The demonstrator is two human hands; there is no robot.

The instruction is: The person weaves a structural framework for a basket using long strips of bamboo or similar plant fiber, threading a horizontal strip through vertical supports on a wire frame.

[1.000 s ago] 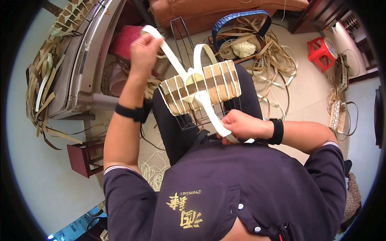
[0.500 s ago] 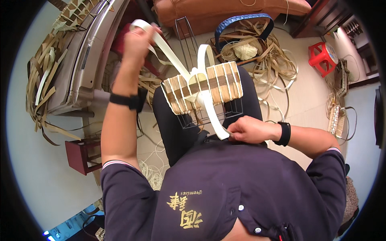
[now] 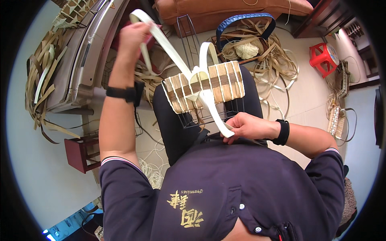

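A basket frame [image 3: 221, 82] of black wire, its side covered in tan and brown strips bound with white cord, rests across my knees. A cream flat strap [image 3: 171, 49] runs through a knot or bow at the middle of that side. Raised at the far left, my left hand [image 3: 136, 34] is closed on one length of the strap, which loops above it and hangs down beside it. Close to my waist, my right hand [image 3: 243, 127] pinches the short strap end that comes toward me. Another loop of strap stands up behind the knot.
A blue-handled basket [image 3: 246, 18] with a ball of cream cord and loose tan strips stands on the floor ahead. More strips [image 3: 44, 80] hang over a grey appliance at left. A red stool [image 3: 323, 60] is at right, a dark red one [image 3: 82, 154] at left.
My left hand has shifted slightly, and the strap above it now forms a taller loop. The strap end at my right hand has turned and shows more of its flat side.
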